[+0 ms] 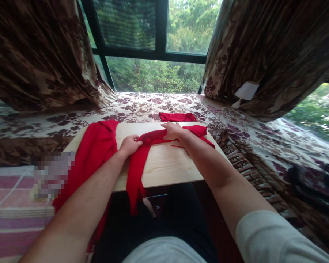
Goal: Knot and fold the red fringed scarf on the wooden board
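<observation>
A red cloth (97,146) lies across a pale wooden board (164,162), draped over its left side. A narrow red strip (135,166) of it hangs off the front edge. My left hand (130,144) is closed on the bunched red cloth near the board's middle. My right hand (173,130) rests on the cloth further back, fingers pressed down on it with the palm flat. More red cloth (177,117) lies folded at the board's far edge.
Brown flowered curtains (38,54) hang at both sides of a dark-framed window (156,44). A flowered spread (263,138) covers the surface around the board. A striped pink fabric (11,208) lies at the left. A white paper tag (246,91) sits by the right curtain.
</observation>
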### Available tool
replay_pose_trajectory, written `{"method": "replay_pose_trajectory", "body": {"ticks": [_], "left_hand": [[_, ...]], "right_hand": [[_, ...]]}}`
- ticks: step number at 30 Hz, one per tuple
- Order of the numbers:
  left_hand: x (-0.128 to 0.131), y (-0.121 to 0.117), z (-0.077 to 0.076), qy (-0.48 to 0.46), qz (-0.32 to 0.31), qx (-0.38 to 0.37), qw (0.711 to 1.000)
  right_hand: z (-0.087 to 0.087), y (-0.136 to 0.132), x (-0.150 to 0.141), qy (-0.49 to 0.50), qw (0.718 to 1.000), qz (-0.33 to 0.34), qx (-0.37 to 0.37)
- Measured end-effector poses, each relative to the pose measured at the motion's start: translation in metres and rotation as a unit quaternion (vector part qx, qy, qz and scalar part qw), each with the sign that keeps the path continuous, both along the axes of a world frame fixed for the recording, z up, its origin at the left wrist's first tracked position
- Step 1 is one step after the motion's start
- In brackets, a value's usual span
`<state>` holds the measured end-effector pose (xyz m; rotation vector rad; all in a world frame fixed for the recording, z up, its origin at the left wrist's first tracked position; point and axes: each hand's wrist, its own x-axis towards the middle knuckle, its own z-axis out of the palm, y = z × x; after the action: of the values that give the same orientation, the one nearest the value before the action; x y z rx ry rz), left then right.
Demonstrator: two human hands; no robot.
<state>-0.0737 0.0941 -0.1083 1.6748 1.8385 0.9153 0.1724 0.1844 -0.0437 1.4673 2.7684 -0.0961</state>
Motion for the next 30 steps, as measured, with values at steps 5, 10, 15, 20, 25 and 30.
{"method": "replay_pose_trajectory", "body": {"ticks": [5, 10, 15, 20, 25, 30], "left_hand": [[0.002, -0.002, 0.003, -0.02, -0.004, -0.007, 1.0], [0.003, -0.002, 0.003, 0.007, -0.009, -0.014, 1.0], [0.008, -0.004, 0.005, 0.064, -0.034, -0.017, 0.997], [0.009, -0.006, 0.003, 0.091, -0.023, -0.003, 0.996], [0.007, -0.007, 0.002, 0.051, -0.035, 0.019, 0.998], [0.008, -0.009, 0.001, 0.021, -0.07, 0.002, 0.997]], "right_hand": [[0.005, 0.005, -0.016, -0.056, 0.997, -0.014, -0.042], [0.027, -0.005, -0.014, -0.113, 0.994, 0.015, 0.002], [0.036, -0.028, -0.002, -0.066, 0.996, 0.051, 0.038], [0.034, -0.048, 0.009, -0.052, 0.992, 0.057, 0.103], [0.036, -0.049, 0.022, -0.064, 0.991, 0.068, 0.1], [0.038, -0.048, 0.027, -0.074, 0.987, 0.089, 0.109]]}}
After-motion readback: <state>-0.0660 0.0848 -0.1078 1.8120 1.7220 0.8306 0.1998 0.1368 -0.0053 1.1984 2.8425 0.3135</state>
